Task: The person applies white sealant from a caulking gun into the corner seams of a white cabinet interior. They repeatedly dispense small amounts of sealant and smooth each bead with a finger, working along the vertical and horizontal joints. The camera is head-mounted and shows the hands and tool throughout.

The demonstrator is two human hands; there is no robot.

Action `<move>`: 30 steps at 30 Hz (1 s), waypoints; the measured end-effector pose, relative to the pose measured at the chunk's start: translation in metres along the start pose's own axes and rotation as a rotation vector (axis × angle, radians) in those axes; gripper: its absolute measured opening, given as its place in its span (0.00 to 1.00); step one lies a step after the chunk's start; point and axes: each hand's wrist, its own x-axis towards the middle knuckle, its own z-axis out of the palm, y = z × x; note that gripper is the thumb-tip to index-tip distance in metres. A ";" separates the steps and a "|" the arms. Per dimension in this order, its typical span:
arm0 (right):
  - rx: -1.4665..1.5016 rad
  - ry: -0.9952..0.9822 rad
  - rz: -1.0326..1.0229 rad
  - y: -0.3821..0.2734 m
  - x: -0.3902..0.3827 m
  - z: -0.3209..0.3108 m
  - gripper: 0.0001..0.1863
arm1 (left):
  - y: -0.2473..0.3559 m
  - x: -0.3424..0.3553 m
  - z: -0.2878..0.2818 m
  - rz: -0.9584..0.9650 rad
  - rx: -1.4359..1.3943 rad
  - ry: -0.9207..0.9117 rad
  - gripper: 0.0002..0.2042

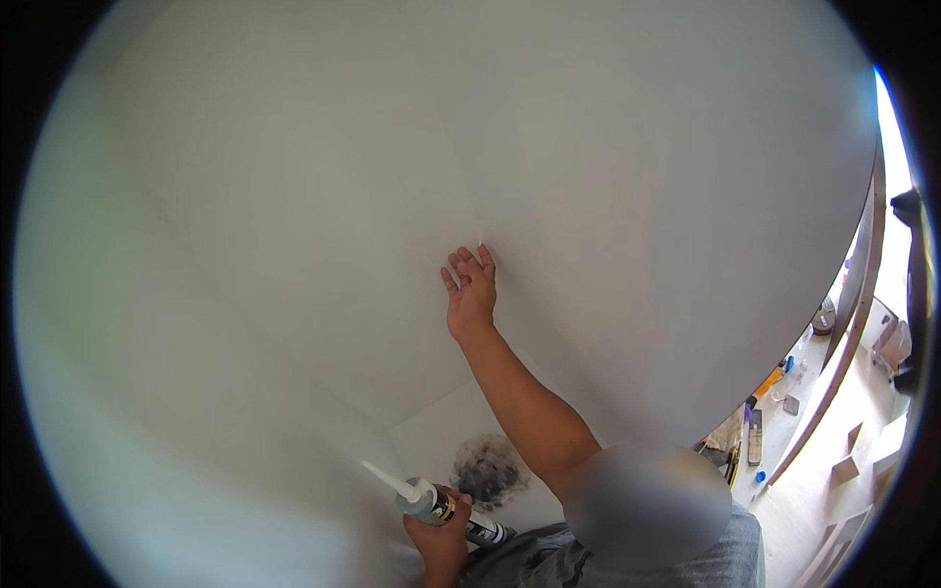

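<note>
My right hand point(472, 294) is raised on a bare arm against the pale wall panel point(323, 196). Its fingers are spread and hold nothing I can see. One fingertip, with a small white spot on it, is at the faint corner line where two pale surfaces meet. Lower down, my left hand point(438, 539) is wrapped round a sealant cartridge point(421, 500) with a grey front end and a dark printed label. Its long white nozzle point(387, 479) points up and to the left. The cartridge's rear end lies close to my grey shirt.
Smooth pale surfaces surround me on the left, above and to the right. A dark smudged patch point(487, 472) marks the light surface below my arm. Beyond the curved panel edge at right, a cluttered worktop point(779, 426) holds small tools and bottles; wooden pieces point(846, 468) stand on the floor.
</note>
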 end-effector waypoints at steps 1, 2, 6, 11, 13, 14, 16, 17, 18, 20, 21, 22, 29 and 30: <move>-0.004 0.019 0.007 0.000 0.001 0.001 0.38 | 0.001 0.000 0.000 -0.004 0.001 -0.002 0.17; 0.006 0.014 0.002 0.000 0.001 0.001 0.39 | 0.001 0.000 -0.001 -0.001 0.006 -0.002 0.18; -0.003 0.029 0.000 0.000 0.004 0.000 0.40 | 0.000 -0.001 -0.001 -0.005 0.011 0.009 0.18; 0.005 0.041 -0.006 -0.001 0.006 0.000 0.42 | -0.001 -0.001 0.000 -0.019 -0.004 0.019 0.18; 0.011 0.071 -0.004 -0.001 0.006 0.004 0.43 | -0.001 -0.001 0.000 -0.032 -0.004 0.026 0.18; 0.012 0.057 -0.007 0.000 0.005 0.007 0.45 | -0.002 0.000 -0.001 -0.030 -0.001 0.022 0.18; -0.018 0.078 -0.005 0.003 0.003 0.016 0.49 | -0.001 0.000 -0.001 -0.015 -0.009 0.008 0.18; 0.003 0.068 -0.010 0.005 0.003 0.021 0.50 | -0.001 0.000 -0.001 -0.024 0.005 0.016 0.18; 0.012 0.076 -0.009 0.008 0.003 0.027 0.51 | -0.001 -0.001 -0.001 -0.022 0.003 0.017 0.18; 0.028 0.101 -0.016 0.011 0.007 0.037 0.53 | -0.001 -0.001 -0.002 -0.031 0.009 0.016 0.20; 0.034 0.116 -0.023 0.012 0.009 0.042 0.54 | -0.001 -0.001 -0.002 -0.043 0.017 0.014 0.21; 0.025 0.134 -0.035 0.012 0.011 0.045 0.55 | -0.001 0.000 -0.002 -0.055 0.023 0.013 0.23; -0.002 0.177 -0.002 0.004 0.015 0.060 0.55 | -0.006 0.000 -0.002 -0.044 0.001 0.025 0.22; -0.012 0.187 0.003 0.003 0.015 0.062 0.55 | -0.006 0.000 -0.003 -0.045 -0.001 0.025 0.22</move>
